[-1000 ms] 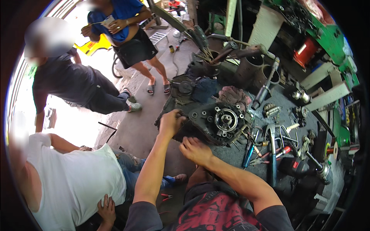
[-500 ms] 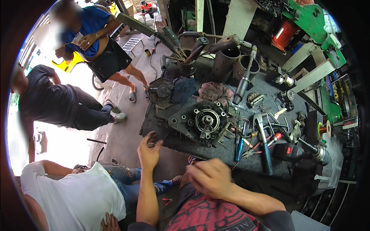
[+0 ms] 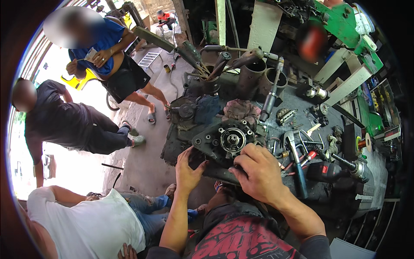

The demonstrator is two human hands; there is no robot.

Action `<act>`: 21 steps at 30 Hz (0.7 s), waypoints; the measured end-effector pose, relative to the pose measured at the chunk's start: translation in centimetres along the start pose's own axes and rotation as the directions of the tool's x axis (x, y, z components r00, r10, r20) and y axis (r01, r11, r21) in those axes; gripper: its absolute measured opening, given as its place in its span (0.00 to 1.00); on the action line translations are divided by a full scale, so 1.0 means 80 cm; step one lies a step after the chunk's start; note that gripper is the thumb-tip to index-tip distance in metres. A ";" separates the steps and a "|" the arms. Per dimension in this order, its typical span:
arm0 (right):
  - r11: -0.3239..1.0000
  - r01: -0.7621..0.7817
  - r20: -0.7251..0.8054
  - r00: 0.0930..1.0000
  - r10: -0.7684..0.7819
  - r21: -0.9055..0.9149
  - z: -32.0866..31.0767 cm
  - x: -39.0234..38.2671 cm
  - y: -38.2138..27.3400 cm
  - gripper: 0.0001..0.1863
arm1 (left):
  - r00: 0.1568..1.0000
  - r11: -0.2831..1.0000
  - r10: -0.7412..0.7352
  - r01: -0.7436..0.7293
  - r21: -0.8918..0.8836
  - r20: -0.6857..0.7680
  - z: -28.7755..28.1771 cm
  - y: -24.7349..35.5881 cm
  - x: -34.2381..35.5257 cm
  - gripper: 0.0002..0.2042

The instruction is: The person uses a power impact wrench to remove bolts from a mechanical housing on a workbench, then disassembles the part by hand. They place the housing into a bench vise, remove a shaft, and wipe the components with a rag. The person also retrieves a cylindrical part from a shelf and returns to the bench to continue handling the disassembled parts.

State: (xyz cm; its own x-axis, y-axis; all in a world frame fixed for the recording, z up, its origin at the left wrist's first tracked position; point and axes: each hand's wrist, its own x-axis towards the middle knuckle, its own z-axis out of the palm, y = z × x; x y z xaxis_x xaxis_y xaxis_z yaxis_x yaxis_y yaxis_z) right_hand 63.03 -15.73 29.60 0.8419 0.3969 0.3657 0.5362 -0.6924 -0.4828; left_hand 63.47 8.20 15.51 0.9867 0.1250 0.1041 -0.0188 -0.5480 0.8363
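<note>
A greasy dark metal housing [image 3: 213,142] with a round bearing ring and a splined shaft end in its middle lies at the near edge of the workbench. My left hand [image 3: 188,172] holds its near left edge, thumb and fingers on either side. At the near right edge, my right hand [image 3: 257,172] has curled fingers and thumb on the housing; its fingertips are partly hidden. Just beyond the housing lies a crumpled brownish rag [image 3: 239,111], with a dark blue cloth [image 3: 208,108] to its left.
Right of my hands lie a hammer [image 3: 297,166], a cordless power tool [image 3: 324,171] and pliers. Metal cylinders [image 3: 252,75] holding rods stand at the back, beside a long socket handle [image 3: 271,97]. A person in a white shirt [image 3: 92,222] sits close on my left; two others stand beyond.
Both my hands have moved forward from above my lap and taken hold of the metal housing's near edges. The blue-handled screwdriver is now hidden behind my right hand.
</note>
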 end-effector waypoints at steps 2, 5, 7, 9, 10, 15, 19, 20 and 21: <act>1.000 -0.002 0.048 0.999 0.003 -0.021 -0.011 0.002 -0.004 0.12 | 0.999 0.996 -0.050 0.051 -0.075 0.017 -0.008 -0.004 -0.004 0.30; 0.997 0.058 0.013 0.998 -0.058 -0.044 -0.011 0.005 -0.009 0.11 | 0.992 0.980 -0.129 0.126 -0.151 -0.007 -0.030 -0.016 -0.005 0.29; 0.996 0.002 0.059 0.998 -0.007 0.089 -0.012 0.013 -0.008 0.11 | 0.976 0.949 -0.218 0.206 -0.238 -0.023 -0.048 -0.027 -0.009 0.29; 0.981 -0.073 0.119 0.992 0.052 0.181 -0.020 0.025 -0.009 0.12 | 0.948 0.886 -0.318 0.293 -0.359 -0.011 -0.063 -0.038 -0.012 0.28; 0.990 -0.023 0.127 0.992 0.005 0.137 -0.027 0.030 -0.014 0.12 | 0.949 0.892 -0.314 0.281 -0.355 -0.037 -0.068 -0.042 -0.015 0.28; 0.986 0.160 -0.104 0.982 -0.156 0.038 -0.057 0.017 -0.052 0.14 | 0.940 0.881 -0.339 0.305 -0.361 -0.035 -0.083 -0.050 -0.034 0.26; 0.872 0.480 0.002 0.876 -0.482 0.091 0.069 -0.012 -0.064 0.11 | 0.914 0.861 -0.402 0.360 -0.360 -0.047 -0.097 -0.047 -0.030 0.24; 0.871 0.489 0.065 0.869 -0.491 0.041 0.114 -0.016 -0.053 0.11 | 0.919 0.870 -0.386 0.335 -0.362 -0.078 -0.100 -0.047 -0.026 0.24; 0.870 0.492 0.141 0.862 -0.486 -0.009 0.161 -0.018 -0.040 0.11 | 0.924 0.880 -0.367 0.308 -0.361 -0.106 -0.104 -0.046 -0.022 0.23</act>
State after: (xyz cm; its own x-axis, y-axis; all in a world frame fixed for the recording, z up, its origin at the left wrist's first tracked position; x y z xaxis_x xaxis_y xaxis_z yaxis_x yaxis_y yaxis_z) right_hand 60.93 -6.32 20.38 0.4738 0.7641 0.4378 0.8806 -0.4128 -0.2327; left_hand 60.43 16.88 16.75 0.9017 0.4040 -0.1540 0.2295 -0.1453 0.9624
